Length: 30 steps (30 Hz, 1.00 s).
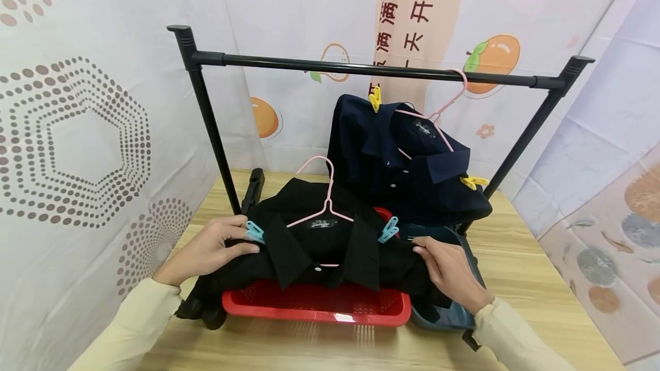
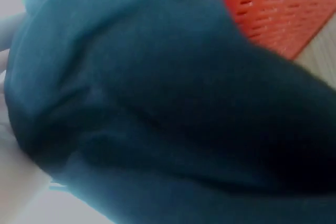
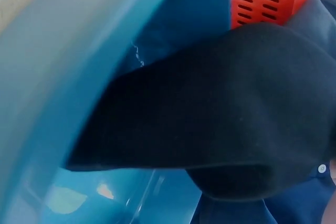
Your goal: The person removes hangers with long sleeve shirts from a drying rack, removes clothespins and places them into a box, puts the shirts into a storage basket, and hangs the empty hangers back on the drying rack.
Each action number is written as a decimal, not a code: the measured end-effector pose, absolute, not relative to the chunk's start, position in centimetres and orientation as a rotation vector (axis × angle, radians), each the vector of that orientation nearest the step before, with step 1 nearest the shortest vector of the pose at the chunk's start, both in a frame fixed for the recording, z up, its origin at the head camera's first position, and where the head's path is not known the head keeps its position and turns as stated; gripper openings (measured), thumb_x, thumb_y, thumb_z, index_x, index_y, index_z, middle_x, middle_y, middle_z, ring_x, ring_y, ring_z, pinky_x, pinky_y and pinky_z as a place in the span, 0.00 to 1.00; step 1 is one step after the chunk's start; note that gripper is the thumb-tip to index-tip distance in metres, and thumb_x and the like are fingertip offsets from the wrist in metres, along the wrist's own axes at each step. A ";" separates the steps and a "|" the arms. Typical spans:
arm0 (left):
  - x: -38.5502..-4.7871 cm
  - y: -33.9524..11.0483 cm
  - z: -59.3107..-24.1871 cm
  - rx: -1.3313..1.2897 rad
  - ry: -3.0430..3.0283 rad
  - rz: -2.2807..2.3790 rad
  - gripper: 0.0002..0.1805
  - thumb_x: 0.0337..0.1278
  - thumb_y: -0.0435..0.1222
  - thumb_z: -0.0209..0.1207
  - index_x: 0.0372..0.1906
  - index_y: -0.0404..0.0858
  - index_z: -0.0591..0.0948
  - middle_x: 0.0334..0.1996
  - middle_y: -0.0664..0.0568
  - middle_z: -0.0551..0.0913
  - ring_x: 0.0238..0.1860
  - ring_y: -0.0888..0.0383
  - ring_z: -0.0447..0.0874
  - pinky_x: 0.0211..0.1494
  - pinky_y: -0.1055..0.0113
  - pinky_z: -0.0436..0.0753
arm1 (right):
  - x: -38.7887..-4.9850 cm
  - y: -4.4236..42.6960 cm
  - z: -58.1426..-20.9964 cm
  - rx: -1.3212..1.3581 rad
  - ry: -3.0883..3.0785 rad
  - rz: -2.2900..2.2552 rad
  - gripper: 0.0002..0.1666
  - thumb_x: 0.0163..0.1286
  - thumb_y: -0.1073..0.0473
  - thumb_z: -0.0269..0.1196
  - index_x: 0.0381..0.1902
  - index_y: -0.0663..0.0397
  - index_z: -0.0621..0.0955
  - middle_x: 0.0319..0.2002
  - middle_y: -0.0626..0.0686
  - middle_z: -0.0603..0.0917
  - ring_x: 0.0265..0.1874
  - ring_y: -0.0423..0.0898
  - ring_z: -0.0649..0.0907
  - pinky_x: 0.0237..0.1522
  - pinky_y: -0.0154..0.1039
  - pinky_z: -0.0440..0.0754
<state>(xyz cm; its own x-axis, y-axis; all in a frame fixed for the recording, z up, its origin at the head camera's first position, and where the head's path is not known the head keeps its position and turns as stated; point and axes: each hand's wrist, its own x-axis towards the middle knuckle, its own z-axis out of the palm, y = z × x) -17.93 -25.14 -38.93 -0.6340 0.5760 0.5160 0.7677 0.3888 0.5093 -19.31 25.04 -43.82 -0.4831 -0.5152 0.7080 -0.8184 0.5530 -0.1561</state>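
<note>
A black collared shirt [image 1: 289,253] lies over a red basket [image 1: 317,309], with a pink hanger [image 1: 329,204] inside it and the hook pointing up. Light blue clothespins sit on its shoulders, one at the left [image 1: 255,232] and one at the right [image 1: 389,229]. My left hand [image 1: 219,248] pinches the left shoulder beside its clothespin. At the other shoulder, my right hand [image 1: 454,271] pinches the cloth between thumb and fingers. Dark fabric [image 2: 147,77] fills most of the left wrist view. In the right wrist view a black sleeve [image 3: 210,119] hangs over a blue basin [image 3: 63,103].
Behind, a black rack [image 1: 319,66] spans the wooden table [image 1: 521,285]. A navy shirt [image 1: 356,147] hangs from its bar on another pink hanger [image 1: 457,96], with yellow clothespins [image 1: 375,99] at the shoulders. Black rack feet [image 1: 213,316] stand left of the basket.
</note>
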 end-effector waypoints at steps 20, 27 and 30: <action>-17.8 -24.9 -38.7 -1.140 -2.507 -1.271 0.10 0.61 0.28 0.69 0.39 0.48 0.92 0.38 0.58 0.86 0.40 0.61 0.83 0.46 0.72 0.81 | -19.8 25.0 -43.0 1.159 -2.096 0.713 0.18 0.84 0.50 0.52 0.50 0.55 0.85 0.39 0.42 0.83 0.28 0.34 0.75 0.34 0.28 0.75; -17.7 -24.9 -39.2 -1.174 -2.425 -1.317 0.12 0.55 0.24 0.71 0.36 0.45 0.93 0.33 0.58 0.85 0.35 0.61 0.82 0.42 0.72 0.81 | -19.8 25.1 -42.7 1.180 -2.100 0.730 0.15 0.83 0.51 0.55 0.50 0.51 0.86 0.41 0.42 0.85 0.29 0.34 0.78 0.36 0.29 0.78; -17.7 -24.8 -39.1 -1.136 -2.412 -1.303 0.14 0.52 0.23 0.73 0.30 0.48 0.92 0.27 0.60 0.80 0.30 0.61 0.75 0.36 0.72 0.77 | -19.8 25.2 -42.4 1.204 -2.116 0.766 0.11 0.80 0.54 0.60 0.50 0.49 0.86 0.42 0.41 0.85 0.31 0.34 0.78 0.37 0.27 0.78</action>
<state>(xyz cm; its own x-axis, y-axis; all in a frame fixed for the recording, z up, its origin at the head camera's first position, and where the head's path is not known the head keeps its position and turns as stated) -17.71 -24.83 -39.09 -0.6941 0.5415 0.4743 0.6935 0.3262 0.6424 -19.77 25.21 -42.41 -0.4236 -0.5495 0.7201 -0.8831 0.4276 -0.1932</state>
